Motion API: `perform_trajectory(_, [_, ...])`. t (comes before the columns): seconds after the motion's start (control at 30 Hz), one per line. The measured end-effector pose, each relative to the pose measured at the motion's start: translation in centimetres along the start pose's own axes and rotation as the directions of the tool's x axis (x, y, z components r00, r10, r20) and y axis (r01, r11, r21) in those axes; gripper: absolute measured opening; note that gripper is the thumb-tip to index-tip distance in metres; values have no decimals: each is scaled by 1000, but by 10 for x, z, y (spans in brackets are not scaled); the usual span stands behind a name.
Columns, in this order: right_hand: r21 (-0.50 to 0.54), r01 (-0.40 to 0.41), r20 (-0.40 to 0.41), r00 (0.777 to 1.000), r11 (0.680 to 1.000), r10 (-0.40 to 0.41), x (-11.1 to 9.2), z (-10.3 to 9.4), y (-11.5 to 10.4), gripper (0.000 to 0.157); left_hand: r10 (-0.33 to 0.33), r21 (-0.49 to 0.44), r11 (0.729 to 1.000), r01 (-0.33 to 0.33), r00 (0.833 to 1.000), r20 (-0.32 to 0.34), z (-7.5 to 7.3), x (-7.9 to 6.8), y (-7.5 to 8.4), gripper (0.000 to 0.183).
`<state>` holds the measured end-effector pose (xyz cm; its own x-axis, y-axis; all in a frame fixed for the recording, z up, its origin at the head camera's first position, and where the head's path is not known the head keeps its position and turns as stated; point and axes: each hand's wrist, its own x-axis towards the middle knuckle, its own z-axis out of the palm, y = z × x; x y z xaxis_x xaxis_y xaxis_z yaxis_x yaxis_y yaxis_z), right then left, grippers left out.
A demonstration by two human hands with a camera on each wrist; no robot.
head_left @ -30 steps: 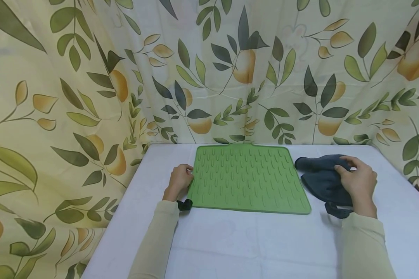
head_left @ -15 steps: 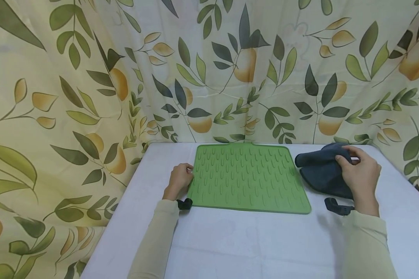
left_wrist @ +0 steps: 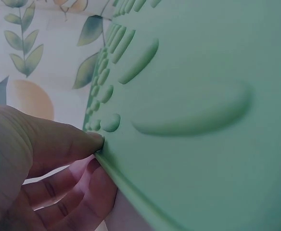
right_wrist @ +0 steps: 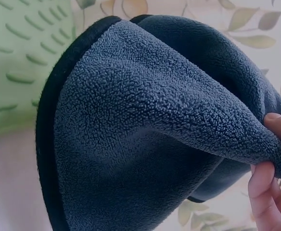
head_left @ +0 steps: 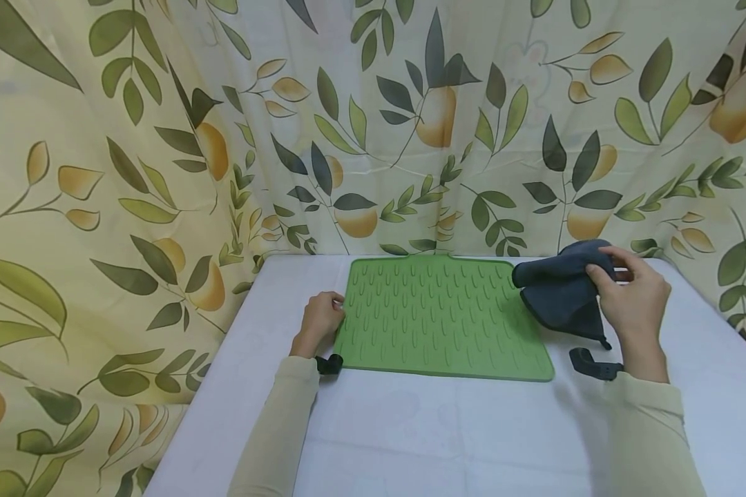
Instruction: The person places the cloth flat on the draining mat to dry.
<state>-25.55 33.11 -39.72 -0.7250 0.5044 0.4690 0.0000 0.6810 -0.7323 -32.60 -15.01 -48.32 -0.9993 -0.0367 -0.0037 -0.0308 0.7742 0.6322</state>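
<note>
A green silicone mat [head_left: 435,317] with raised oval ridges lies flat on the table. My left hand [head_left: 320,319] pinches its left edge; in the left wrist view the thumb [left_wrist: 78,144] presses on the mat's rim, the other fingers [left_wrist: 83,202] curled below. On the right, my right hand [head_left: 637,304] pinches a dark blue-grey plush cloth [head_left: 562,293] between thumb and fingers. The cloth hangs in folds, its left end overlapping the mat's right edge in the head view. Its black-bound edge [right_wrist: 46,125] shows close up in the right wrist view.
The white-covered table [head_left: 423,442] extends in front of the mat and to both sides. A curtain [head_left: 373,124] printed with leaves and fruit stands behind the table and along its left. Black camera mounts [head_left: 329,364] sit at both wrists.
My right hand has raised the cloth off the table and brought it left, over the mat's right edge. The left hand and the mat have stayed in place.
</note>
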Motion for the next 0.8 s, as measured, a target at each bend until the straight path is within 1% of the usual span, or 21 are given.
perform_trajectory(0.1, [4,17,17,1000,1000,-17,-2,2,-6,39,1,3,1000,-1,1000,-2,-1,-1,0,31])
perform_trajectory(0.2, [16,54,25,998,998,-55,-5,5,-12,38,9,14,1000,-9,1000,-9,-1,-1,0,31])
perform_trajectory(0.33, [51,94,38,995,994,-96,-8,10,-18,37,19,26,999,-19,1000,-18,-1,-2,1,31])
perform_trajectory(0.47, [98,125,50,990,987,-131,-12,16,-25,37,10,30,1000,-10,1000,-17,1,-1,1,32])
perform_trajectory(0.6, [136,145,70,985,980,-155,-16,22,-33,36,0,29,1000,0,1000,-18,1,-2,2,31])
perform_trajectory(0.8, [176,168,94,978,970,-186,-22,29,-42,35,3,31,1000,-2,1000,-18,0,-3,3,31])
